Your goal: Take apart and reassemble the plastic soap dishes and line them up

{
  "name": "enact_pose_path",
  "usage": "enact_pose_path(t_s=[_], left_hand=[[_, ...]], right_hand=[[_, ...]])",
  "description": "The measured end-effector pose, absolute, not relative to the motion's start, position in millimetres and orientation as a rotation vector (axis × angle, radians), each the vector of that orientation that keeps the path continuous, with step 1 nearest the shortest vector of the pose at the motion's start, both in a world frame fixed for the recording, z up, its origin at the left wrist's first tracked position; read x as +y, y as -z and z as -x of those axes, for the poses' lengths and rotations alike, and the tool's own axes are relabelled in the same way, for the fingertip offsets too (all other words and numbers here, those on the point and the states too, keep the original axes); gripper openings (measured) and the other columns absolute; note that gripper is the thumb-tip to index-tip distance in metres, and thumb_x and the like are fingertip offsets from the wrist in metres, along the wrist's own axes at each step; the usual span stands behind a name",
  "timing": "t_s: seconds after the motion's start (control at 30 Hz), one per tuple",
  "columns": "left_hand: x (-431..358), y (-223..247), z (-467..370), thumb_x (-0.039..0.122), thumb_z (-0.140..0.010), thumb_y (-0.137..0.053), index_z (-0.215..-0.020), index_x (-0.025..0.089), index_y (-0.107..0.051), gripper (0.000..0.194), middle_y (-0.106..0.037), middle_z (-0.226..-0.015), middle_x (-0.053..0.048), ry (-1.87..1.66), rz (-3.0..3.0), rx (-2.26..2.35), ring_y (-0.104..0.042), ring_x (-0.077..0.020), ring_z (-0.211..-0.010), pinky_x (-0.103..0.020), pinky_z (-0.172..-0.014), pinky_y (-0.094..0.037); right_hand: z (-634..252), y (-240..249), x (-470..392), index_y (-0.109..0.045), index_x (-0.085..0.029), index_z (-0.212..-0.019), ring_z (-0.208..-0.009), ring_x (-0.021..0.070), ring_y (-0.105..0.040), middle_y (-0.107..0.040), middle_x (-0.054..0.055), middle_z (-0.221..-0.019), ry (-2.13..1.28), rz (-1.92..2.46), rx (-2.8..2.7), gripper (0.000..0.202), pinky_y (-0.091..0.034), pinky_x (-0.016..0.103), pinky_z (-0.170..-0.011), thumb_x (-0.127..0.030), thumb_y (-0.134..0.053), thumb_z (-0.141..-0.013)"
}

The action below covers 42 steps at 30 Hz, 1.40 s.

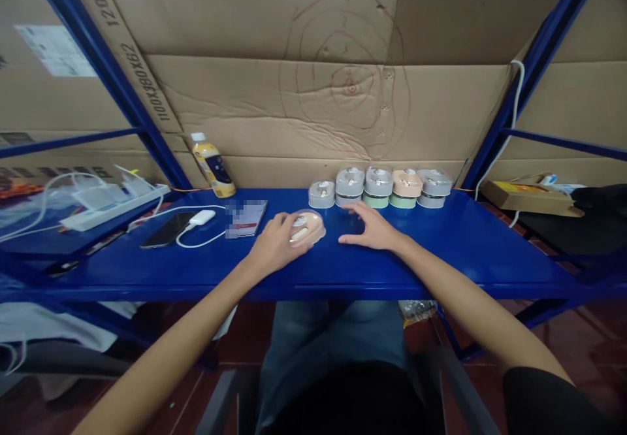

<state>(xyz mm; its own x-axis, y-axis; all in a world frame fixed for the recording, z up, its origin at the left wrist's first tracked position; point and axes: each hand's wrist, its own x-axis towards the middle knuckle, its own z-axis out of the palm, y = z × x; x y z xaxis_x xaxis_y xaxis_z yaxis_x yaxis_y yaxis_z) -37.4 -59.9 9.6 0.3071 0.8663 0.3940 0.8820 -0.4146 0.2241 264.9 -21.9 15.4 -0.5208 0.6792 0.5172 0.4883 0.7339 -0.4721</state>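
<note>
A peach-coloured container with a clear plastic cover [313, 225] sits on the blue table [343, 268]. My left hand [280, 242] is closed around its left side, fingers over the top edge and thumb along the front. To the right, my right hand [371, 227] hovers apart from it, fingers and thumb spread in a curve with nothing between them. Behind my hands stand similar small containers in a row. A single grey container [322, 194] is at its left end, and beside it rise stacked pairs, including a peach one on a green one [406, 188].
A yellow drink bottle [214, 166] stands at the back left. Nearer are a phone [167, 230], a white charger [202, 217] with its cable, and a second lit screen [252, 218]. A power strip [115, 208] lies far left. Cardboard [220, 89] walls the back; blue posts frame both sides.
</note>
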Motion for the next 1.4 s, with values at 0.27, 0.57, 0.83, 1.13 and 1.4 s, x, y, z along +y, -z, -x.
enact_pose_path(t_s=[0.27,0.57,0.83,1.13,1.4], left_hand=[[-47.8,-13.8,-21.1,0.05,-0.066,-0.098,-0.161,0.025,-0.036,0.117,-0.053,-0.152,-0.018,1.02,3.049,-1.256,-0.055,-0.0397,-0.142,-0.057,-0.12,-0.046],[-41.4,-8.1,-18.6,0.051,-0.077,-0.091,-0.159,0.024,-0.05,0.095,-0.058,-0.153,-0.017,0.999,3.069,-1.236,-0.059,-0.0373,-0.141,-0.054,-0.119,-0.049],[-46.7,-11.4,-16.6,0.043,-0.1,-0.065,-0.126,0.024,-0.081,0.036,-0.057,-0.156,-0.014,0.913,2.991,-1.089,-0.053,-0.0342,-0.148,-0.054,-0.125,-0.043],[-55.0,-13.1,9.6,0.049,-0.105,-0.053,-0.131,0.019,-0.074,0.045,-0.055,-0.157,-0.015,1.079,2.713,-1.355,-0.053,-0.0341,-0.148,-0.055,-0.126,-0.042],[-70.8,-6.9,-15.6,0.046,-0.105,-0.059,-0.142,0.022,-0.067,0.044,-0.05,-0.162,-0.017,0.866,2.874,-1.081,-0.041,-0.0368,-0.157,-0.058,-0.126,-0.04]], right_hand=[[-265.6,-25.0,-32.6,-0.04,-0.025,-0.164,-0.144,0.0407,-0.054,-0.057,0.018,-0.156,-0.389,0.859,-2.419,0.118,-0.044,0.059,-0.12,-0.065,-0.093,-0.066],[-316.5,-41.9,-10.0,-0.065,-0.021,-0.136,-0.108,0.0317,-0.07,-0.075,0.012,-0.118,-0.462,1.057,-2.09,0.064,-0.057,0.05,-0.097,-0.063,-0.072,-0.089],[-332.0,-36.7,5.0,-0.067,-0.02,-0.133,-0.105,0.0324,-0.07,-0.075,0.013,-0.116,-0.401,1.264,-1.917,0.059,-0.057,0.052,-0.099,-0.066,-0.062,-0.096],[-325.1,-38.3,1.2,-0.064,-0.019,-0.137,-0.097,0.0302,-0.071,-0.074,0.012,-0.105,-0.409,1.247,-1.895,0.063,-0.059,0.049,-0.093,-0.069,-0.053,-0.1],[-320.3,-37.8,-1.5,-0.062,-0.016,-0.138,-0.101,0.0317,-0.072,-0.075,0.013,-0.107,-0.453,1.24,-1.917,0.065,-0.058,0.051,-0.094,-0.068,-0.053,-0.099]])
